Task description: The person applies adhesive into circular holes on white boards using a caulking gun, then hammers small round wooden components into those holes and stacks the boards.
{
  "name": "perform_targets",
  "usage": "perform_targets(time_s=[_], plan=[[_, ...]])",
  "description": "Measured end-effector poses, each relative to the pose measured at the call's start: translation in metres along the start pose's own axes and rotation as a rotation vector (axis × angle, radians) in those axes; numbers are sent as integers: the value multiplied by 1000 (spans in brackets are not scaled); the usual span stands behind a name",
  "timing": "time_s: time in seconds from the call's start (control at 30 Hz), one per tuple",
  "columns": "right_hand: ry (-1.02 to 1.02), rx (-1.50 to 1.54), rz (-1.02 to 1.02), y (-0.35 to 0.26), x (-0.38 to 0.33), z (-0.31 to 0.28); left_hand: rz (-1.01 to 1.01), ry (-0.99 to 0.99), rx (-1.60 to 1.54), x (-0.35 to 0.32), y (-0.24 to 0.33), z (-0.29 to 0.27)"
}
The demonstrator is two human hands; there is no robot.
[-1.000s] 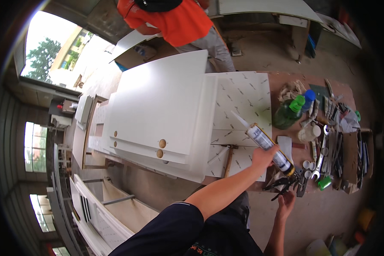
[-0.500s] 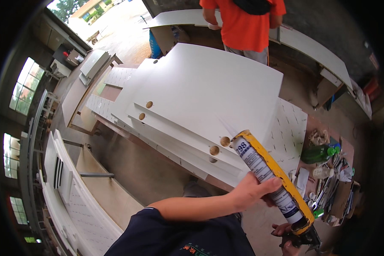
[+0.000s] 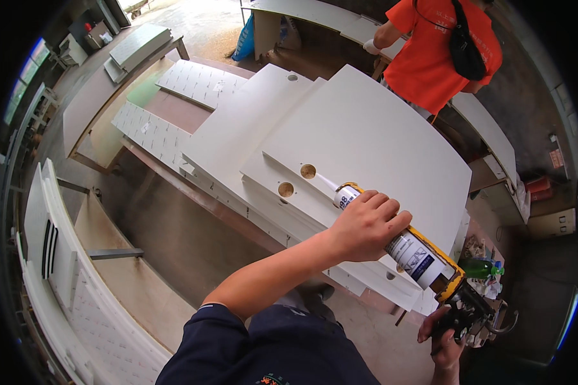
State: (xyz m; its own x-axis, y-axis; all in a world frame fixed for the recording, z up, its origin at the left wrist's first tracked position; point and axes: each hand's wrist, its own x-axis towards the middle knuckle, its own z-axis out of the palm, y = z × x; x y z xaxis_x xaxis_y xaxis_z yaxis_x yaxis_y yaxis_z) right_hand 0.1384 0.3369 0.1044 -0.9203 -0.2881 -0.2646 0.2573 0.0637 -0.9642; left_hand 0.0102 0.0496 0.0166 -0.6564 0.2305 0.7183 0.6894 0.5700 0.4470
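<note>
A yellow-framed caulking gun (image 3: 453, 285) lies slantwise over the stacked white panels, loaded with a white sealant cartridge (image 3: 417, 260). My left hand (image 3: 369, 226) is wrapped over the front part of the cartridge and frame, back of the hand up. At the rear, my right hand (image 3: 444, 340) grips the black handle, its fingers partly hidden. The pale nozzle (image 3: 326, 181) points at a round hole (image 3: 308, 171) near the edge of the top white panel (image 3: 379, 135); whether its tip touches the panel I cannot tell. Beside that hole is another round hole (image 3: 286, 189) in a panel edge.
Beyond the panels stands a person in an orange shirt (image 3: 430, 61) at another bench. At the left is a long white cabinet piece (image 3: 83, 282). A green bottle (image 3: 478, 268) and clutter sit at the right. Farther back is a blue bag (image 3: 244, 42).
The caulking gun has moved over the panels, its nozzle now at a hole. My left hand has shifted to a grip from above. The view has turned, and the person in orange appears farther right.
</note>
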Motion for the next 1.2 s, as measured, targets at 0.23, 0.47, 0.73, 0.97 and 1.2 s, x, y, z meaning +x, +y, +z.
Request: perform_targets(time_s=[0.23, 0.47, 0.73, 0.97, 1.2], plan=[[93, -98, 75, -17, 24, 44, -47, 31, -81, -16, -40, -6], [147, -204, 97, -35, 22, 56, -77, 61, -120, -15, -41, -9], [29, -232, -44, -34, 6, 49, -21, 152, -40, -8, -15, -33], [-17, -299, 59, -21, 4, 47, -98, 144, -40, -42, -16, -34], [-7, -414, 62, -28, 13, 63, -125, 146, -74, -58, -25, -35]])
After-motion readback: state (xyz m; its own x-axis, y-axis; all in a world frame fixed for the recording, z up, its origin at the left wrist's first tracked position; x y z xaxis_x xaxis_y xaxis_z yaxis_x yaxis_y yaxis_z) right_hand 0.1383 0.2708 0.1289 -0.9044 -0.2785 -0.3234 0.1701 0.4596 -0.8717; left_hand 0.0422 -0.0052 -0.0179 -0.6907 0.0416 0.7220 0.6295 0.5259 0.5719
